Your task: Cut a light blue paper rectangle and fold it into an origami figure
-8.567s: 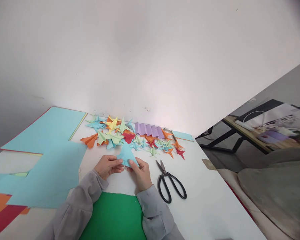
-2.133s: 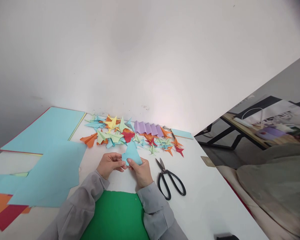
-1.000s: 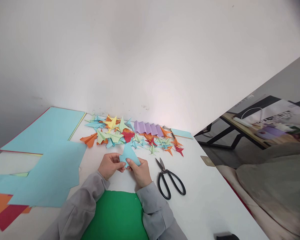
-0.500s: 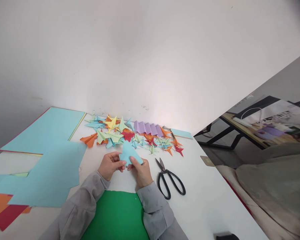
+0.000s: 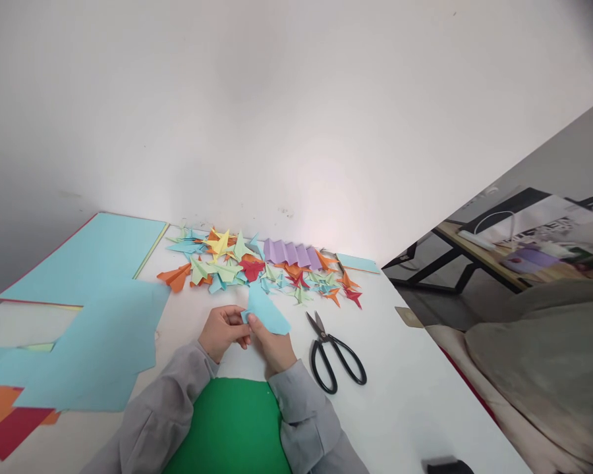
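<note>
Between my hands, above the white table, is a folded piece of light blue paper (image 5: pixel 269 311). My left hand (image 5: pixel 223 333) pinches its left corner between thumb and fingers. My right hand (image 5: pixel 273 343) grips the lower edge, thumb on top and the other fingers underneath, out of sight. Just beyond the paper lies a spread of small folded paper planes (image 5: pixel 226 272) in orange, green, blue, yellow and red. Black-handled scissors (image 5: pixel 323 338) rest with parted blades to the right of my right hand. Below my wrists is a green sheet (image 5: pixel 232 424).
Large light blue sheets (image 5: pixel 93 342) cover the left of the table, with orange and red paper pieces (image 5: pixel 17 431) at the near corner. A pleated purple paper (image 5: pixel 291 253) stands by the wall. A dark object (image 5: pixel 447 466) sits at the front right edge.
The blue paper has turned and shifted slightly right in my hands. My right thumb has moved left along it, close to my left fingertips.
</note>
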A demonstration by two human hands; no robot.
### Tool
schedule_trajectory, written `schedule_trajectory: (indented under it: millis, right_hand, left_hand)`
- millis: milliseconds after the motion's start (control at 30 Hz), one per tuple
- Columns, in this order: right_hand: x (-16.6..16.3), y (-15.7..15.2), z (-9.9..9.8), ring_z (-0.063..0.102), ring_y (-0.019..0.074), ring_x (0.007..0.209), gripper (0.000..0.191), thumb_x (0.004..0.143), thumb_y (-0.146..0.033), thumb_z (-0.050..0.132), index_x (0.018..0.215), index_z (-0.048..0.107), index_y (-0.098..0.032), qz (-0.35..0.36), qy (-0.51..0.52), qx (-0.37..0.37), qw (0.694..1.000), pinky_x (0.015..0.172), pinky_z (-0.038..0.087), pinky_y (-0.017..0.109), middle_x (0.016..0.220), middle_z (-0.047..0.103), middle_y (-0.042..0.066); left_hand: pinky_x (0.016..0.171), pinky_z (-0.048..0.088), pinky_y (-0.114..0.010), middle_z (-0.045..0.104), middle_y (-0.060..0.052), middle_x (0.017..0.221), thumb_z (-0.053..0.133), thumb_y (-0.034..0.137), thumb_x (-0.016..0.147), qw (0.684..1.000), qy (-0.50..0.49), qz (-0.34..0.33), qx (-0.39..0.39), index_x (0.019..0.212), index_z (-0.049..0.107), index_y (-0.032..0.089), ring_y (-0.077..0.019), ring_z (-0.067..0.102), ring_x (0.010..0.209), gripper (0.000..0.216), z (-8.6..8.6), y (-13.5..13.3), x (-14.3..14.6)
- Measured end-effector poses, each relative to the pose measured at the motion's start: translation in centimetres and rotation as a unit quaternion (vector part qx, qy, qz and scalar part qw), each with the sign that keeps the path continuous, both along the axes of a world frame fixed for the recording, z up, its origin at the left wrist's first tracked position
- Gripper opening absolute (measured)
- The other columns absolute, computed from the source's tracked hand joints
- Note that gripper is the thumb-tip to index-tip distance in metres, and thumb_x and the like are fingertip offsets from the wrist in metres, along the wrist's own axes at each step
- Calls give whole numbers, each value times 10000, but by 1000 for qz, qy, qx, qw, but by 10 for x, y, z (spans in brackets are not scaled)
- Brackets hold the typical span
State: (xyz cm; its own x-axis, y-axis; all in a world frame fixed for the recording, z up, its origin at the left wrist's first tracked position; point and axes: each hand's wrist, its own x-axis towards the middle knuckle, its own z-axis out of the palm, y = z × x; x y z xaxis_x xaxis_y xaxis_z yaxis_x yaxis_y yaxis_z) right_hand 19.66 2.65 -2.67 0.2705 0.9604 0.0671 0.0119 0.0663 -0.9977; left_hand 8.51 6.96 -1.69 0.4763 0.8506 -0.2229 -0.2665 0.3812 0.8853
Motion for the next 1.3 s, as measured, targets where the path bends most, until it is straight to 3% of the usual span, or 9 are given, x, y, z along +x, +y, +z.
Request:
schedule_trajectory:
  millis: [300, 467, 667, 867, 1067, 1300]
  right_hand:
    - [-2, 1, 1, 428, 112, 486, 296, 726, -448, 613, 594, 528, -196, -23, 8, 18, 1000, 482, 366, 258, 496, 503, -39]
    - [-2, 1, -4, 383, 94, 427, 373, 751, -474, 580, 520, 509, -190, 10, 17, 3, 1000, 433, 323, 247, 434, 465, -43]
    - [1, 4, -12, 280, 63, 334, 506, 721, -542, 581, 407, 393, -193, -38, 79, -62, 994, 367, 209, 236, 335, 333, -70]
    - [2, 4, -8, 351, 74, 364, 474, 679, -543, 618, 426, 432, -188, -2, 30, -46, 998, 401, 277, 235, 365, 396, -54]
    - [2, 3, -4, 388, 92, 400, 445, 729, -516, 577, 453, 446, -192, 13, -33, -10, 999, 439, 331, 248, 391, 421, -46]
    - [3, 5, -6, 359, 83, 385, 424, 696, -503, 620, 469, 440, -193, 4, -13, -8, 1000, 404, 287, 236, 385, 403, -54]
  left_hand:
    - [349, 414, -200, 531, 36, 410, 841, 252, 369, 999, -3, -11, -51, 640, 601, 96, -106, 520, 372, 394, 2, 1, 0]
    - [331, 412, -213, 486, 74, 392, 857, 240, 320, 998, -12, 1, -64, 694, 584, 112, -120, 518, 348, 480, 2, 1, 1]
    - [383, 448, -212, 590, 6, 492, 854, 256, 376, 996, -32, -31, -71, 735, 586, 102, -117, 555, 417, 474, 4, 1, -2]
    - [379, 426, -191, 570, 16, 457, 847, 325, 393, 998, -25, -7, -50, 677, 570, 102, -90, 524, 403, 454, 2, 3, -4]
    - [362, 415, -199, 540, 52, 422, 856, 338, 335, 998, -13, 32, -48, 755, 547, 120, -103, 517, 384, 565, 2, 4, -2]
    - [378, 415, -212, 540, 52, 445, 855, 328, 362, 998, -16, 35, -56, 813, 537, 123, -110, 525, 397, 588, 3, 3, -1]
